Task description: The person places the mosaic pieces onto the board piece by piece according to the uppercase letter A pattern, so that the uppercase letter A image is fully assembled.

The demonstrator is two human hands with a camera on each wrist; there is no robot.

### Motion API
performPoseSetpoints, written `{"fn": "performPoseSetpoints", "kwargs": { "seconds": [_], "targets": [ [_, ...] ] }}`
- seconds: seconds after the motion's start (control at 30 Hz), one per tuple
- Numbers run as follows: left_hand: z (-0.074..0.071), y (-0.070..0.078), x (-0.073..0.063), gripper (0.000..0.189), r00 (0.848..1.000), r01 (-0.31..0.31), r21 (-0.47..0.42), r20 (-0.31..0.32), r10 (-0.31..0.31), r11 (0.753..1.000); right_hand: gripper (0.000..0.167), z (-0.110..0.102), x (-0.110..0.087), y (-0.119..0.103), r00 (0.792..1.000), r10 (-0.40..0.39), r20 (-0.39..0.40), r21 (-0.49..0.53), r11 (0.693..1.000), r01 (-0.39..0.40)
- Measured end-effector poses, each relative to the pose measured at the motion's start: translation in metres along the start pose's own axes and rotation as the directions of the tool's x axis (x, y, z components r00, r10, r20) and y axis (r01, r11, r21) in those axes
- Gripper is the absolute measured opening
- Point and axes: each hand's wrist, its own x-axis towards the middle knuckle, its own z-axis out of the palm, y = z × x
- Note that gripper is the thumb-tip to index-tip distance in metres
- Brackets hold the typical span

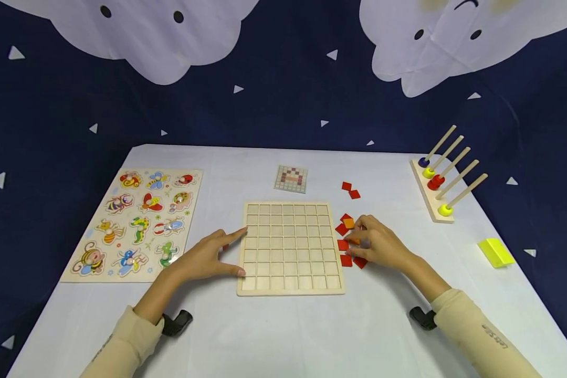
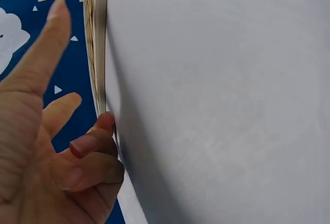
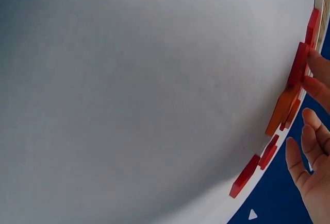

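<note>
A square wooden grid board [image 1: 290, 292] lies flat on the white table, its cells bare. At its left edge, my left hand [image 1: 212, 257] touches the frame with spread index finger and thumb. Beyond the right edge my right hand [image 1: 378, 244] reaches over a loose cluster of small square tiles, among them a red tile [image 1: 346, 261] and an orange tile [image 1: 348, 224]. In the right wrist view, two fingertips meet a red tile [image 3: 298, 64] beside an orange one [image 3: 279, 112], the other fingers loosely bent. Part of the cluster is hidden under this hand.
Behind the board lies a small patterned grid card [image 1: 290, 179]; two red tiles [image 1: 354, 194] lie to its right. An insect picture puzzle [image 1: 142, 226] covers the left side. At right stand a pegged bead stacker [image 1: 425, 191] and a yellow block [image 1: 495, 252].
</note>
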Motion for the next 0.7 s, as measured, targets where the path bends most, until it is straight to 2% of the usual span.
{"fn": "performPoseSetpoints", "kwargs": {
  "seconds": [0.13,0.4,0.57,0.7],
  "targets": [
    [0.002,-0.002,0.0,0.097,1.0,0.002,-0.016,0.007,-0.002,1.0,0.023,0.003,0.002,-0.001,0.999,-0.027,-0.025,-0.004,1.0,0.027],
    [0.004,-0.005,0.0,0.095,1.0,0.011,-0.012,-0.008,-0.011,1.0,0.017,0.004,-0.001,0.0,0.998,-0.017,-0.053,0.013,1.0,0.018],
    [0.004,-0.004,0.0,0.094,1.0,0.014,-0.021,-0.01,-0.014,1.0,0.022,-0.004,0.0,-0.001,0.998,0.012,-0.067,0.018,1.0,-0.011],
    [0.005,-0.005,0.0,0.094,1.0,0.018,-0.027,-0.013,-0.019,0.999,0.024,-0.012,0.007,-0.003,0.996,0.019,-0.082,0.036,0.999,-0.016]
  ]
}}
